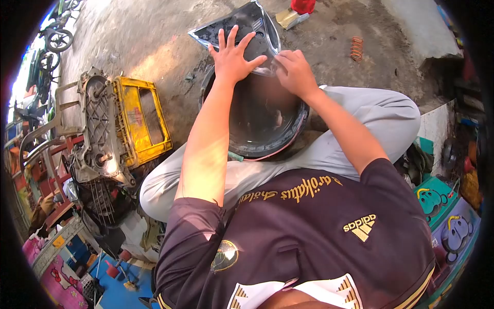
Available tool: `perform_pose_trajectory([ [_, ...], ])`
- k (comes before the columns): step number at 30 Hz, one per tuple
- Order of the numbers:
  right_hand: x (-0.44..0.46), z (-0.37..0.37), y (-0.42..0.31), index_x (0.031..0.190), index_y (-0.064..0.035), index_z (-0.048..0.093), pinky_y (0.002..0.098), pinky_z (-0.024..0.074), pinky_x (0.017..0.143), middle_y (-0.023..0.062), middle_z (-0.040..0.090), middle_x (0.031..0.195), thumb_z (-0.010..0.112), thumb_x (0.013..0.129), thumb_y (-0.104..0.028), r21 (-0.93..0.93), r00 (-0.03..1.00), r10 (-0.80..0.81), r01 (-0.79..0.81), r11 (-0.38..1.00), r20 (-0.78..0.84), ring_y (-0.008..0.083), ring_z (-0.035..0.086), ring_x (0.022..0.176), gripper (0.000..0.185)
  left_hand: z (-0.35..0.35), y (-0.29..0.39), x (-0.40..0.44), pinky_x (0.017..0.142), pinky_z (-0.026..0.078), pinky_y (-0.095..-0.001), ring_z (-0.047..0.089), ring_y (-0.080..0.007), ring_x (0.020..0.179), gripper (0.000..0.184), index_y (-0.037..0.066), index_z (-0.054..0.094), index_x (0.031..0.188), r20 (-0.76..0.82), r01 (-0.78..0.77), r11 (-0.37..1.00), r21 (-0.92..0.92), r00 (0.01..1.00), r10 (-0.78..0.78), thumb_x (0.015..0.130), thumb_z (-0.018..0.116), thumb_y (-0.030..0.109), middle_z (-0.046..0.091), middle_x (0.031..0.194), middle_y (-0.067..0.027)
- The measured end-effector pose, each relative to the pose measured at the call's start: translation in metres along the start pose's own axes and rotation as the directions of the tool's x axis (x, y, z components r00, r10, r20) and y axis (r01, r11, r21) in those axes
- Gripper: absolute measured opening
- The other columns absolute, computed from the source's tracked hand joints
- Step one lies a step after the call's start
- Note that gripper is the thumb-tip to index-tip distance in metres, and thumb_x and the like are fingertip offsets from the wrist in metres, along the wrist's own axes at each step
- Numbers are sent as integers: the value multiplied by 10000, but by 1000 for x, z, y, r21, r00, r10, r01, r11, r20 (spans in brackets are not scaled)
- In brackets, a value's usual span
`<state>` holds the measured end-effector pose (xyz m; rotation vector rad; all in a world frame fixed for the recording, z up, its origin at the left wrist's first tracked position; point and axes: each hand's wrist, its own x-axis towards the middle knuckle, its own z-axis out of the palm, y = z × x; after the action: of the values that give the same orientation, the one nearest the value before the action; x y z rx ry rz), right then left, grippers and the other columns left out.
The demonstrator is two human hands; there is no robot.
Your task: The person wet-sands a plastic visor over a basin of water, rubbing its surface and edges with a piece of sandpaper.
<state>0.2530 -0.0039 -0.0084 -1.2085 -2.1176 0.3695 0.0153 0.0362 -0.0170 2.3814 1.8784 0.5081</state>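
A dark, glossy triangular panel (211, 35) with shiny silver edges and wet spots leans over the far rim of a round black basin (297, 130). My left hand (234, 59) lies flat on the panel, its fingers spread. At the panel's near right edge, my right hand (296, 73) has its fingers curled and pinched together against the silver border. My own fingers hide part of that grip. Dark water (257, 113) stands in the basin, which sits between my bent legs.
To the left are a yellow crate (127, 123) and a greasy metal engine casing (98, 123). An orange coil spring (356, 48) lies on the concrete floor at the right. A red object (302, 6) is at the far edge. Motorbikes (57, 40) stand at far left.
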Motion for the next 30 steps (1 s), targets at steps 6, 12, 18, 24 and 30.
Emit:
perform_pose_trajectory([
  [6, -9, 2, -13, 1132, 7, 759, 456, 542, 992, 157, 720, 1181, 750, 822, -37, 45, 996, -92, 92, 995, 3, 373, 631, 1070, 314, -1, 1, 4, 1216, 176, -838, 165, -434, 1670, 894, 449, 524, 1592, 36, 11, 1000, 0, 999, -11, 809, 738, 824, 290, 1791, -46],
  [12, -19, 7, -21, 1100, -2, 759, 464, 538, 937, 150, 711, 1102, 721, 835, 4, 84, 992, -121, 118, 989, 25, 379, 620, 1028, 267, -2, 0, 1, 1200, 195, -844, 179, -444, 1666, 887, 432, 514, 1602, 31, 7, 1000, 16, 999, -8, 831, 725, 817, 295, 1791, -58],
  [18, -3, 10, -10, 1111, 7, 759, 460, 540, 930, 148, 703, 1079, 727, 844, 2, 36, 1000, 3, -2, 999, -31, 374, 621, 1025, 269, -2, -1, 1, 1218, 172, -839, 164, -427, 1674, 900, 440, 511, 1606, 99, 35, 999, 9, 994, -36, 825, 712, 839, 283, 1798, -48],
  [24, -12, 2, -29, 1052, 9, 767, 458, 541, 902, 141, 690, 1037, 739, 858, -10, 111, 999, -34, 34, 993, -6, 372, 619, 987, 197, -2, -2, 7, 1234, 147, -838, 163, -425, 1676, 910, 441, 517, 1603, 153, 37, 999, 6, 987, -38, 818, 693, 865, 293, 1795, -52],
  [30, -9, 7, -19, 1054, 0, 760, 455, 536, 888, 136, 691, 1022, 739, 854, -9, 96, 998, 0, 7, 995, -67, 371, 619, 978, 201, -5, -1, 10, 1202, 181, -858, 177, -447, 1669, 891, 454, 471, 1628, 182, 50, 998, 30, 982, -55, 860, 662, 862, 271, 1808, -64],
])
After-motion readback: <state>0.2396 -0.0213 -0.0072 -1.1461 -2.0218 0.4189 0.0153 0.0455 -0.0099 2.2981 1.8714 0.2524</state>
